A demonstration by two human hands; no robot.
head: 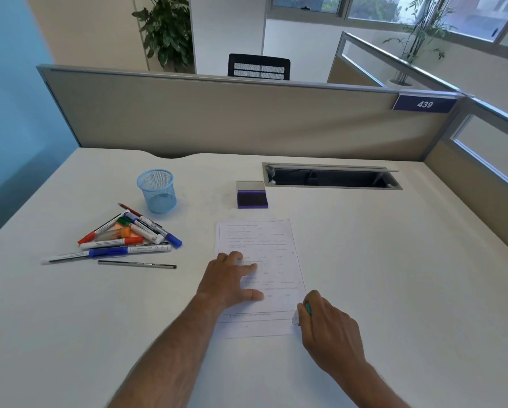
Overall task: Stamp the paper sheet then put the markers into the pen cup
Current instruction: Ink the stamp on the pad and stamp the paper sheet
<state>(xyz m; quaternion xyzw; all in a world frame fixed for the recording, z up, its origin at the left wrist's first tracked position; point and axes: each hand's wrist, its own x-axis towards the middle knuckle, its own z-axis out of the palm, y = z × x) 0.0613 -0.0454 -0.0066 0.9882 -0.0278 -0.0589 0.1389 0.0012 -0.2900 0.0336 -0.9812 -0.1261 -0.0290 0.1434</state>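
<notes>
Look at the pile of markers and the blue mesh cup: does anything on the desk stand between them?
Nothing visible does. The markers lie in a pile just in front of the pen cup, whose mouth is open and looks empty. The ink pad and paper sheet lie off to the right.

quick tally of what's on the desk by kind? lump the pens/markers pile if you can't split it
Blue wire-mesh pen cup: 1
Purple open stamp ink pad: 1
White printed paper sheet, under the left hand: 1
Small stamp with green top, held in the right hand: 1
Pile of coloured markers and pencils: overlapping, exact count unclear
Total: 4 single items plus the pile
</notes>
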